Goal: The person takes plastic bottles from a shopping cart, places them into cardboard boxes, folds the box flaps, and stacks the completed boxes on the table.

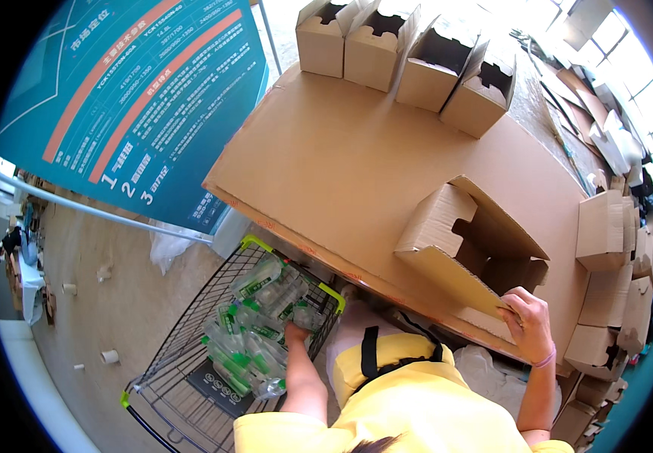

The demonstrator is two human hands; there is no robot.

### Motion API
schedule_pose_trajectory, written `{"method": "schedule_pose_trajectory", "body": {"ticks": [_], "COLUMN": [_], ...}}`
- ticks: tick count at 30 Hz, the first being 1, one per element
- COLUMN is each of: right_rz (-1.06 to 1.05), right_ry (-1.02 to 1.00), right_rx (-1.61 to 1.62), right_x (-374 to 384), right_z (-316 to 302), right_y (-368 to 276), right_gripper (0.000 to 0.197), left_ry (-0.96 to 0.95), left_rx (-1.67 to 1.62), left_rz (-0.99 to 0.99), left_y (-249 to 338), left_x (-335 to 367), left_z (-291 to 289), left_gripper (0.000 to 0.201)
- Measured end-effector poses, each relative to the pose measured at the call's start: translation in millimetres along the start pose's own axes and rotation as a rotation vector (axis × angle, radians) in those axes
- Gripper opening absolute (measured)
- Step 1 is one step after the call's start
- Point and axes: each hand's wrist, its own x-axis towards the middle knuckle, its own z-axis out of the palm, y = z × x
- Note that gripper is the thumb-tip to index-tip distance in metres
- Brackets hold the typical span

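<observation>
My left hand (295,333) reaches into a shopping cart (183,377) and is closed on a clear plastic bottle (308,317); its fingertips are partly hidden. Several more clear bottles with green caps and labels (245,343) lie heaped in the cart around it. My right hand (526,323) pinches the edge of a flap on an open cardboard box (447,226). The box rests tilted near the front edge of the cardboard-topped table (341,166), its opening turned toward me. No bottle shows in the visible part of its inside.
Several open cardboard boxes (428,68) stand in a row along the table's far edge. More boxes (606,241) are stacked at the right. A teal printed banner (138,106) on a metal frame rises at the left. Small white cylinders (109,355) lie on the floor.
</observation>
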Motion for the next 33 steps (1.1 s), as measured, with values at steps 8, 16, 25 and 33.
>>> {"method": "schedule_pose_trajectory", "body": {"ticks": [8, 16, 25, 33], "right_rz": [-0.041, -0.074, -0.169, -0.203], "right_ry": [-0.102, -0.100, -0.092, 0.127], "right_rx": [-0.158, -0.200, -0.202, -0.143], "right_x": [-3.3, -12.6, -24.4, -37.1], "right_z": [-1.9, 1.8, 4.5, 20.5], "right_y": [5.6, 11.4, 14.0, 24.8], "right_gripper": [0.014, 0.014, 0.031, 0.012], "left_ry": [-0.047, 0.115, -0.109, -0.357], "left_rx": [0.125, -0.615, -1.560, -0.114], "left_rz": [0.231, 0.409, 1.379, 1.735], "left_y": [6.6, 53.2, 282.2, 435.1], "left_x": [14.8, -28.6, -225.5, -376.6], "left_z": [17.2, -111.8, -322.6, -262.6], "left_gripper": [0.106, 0.072, 0.080, 0.074]}}
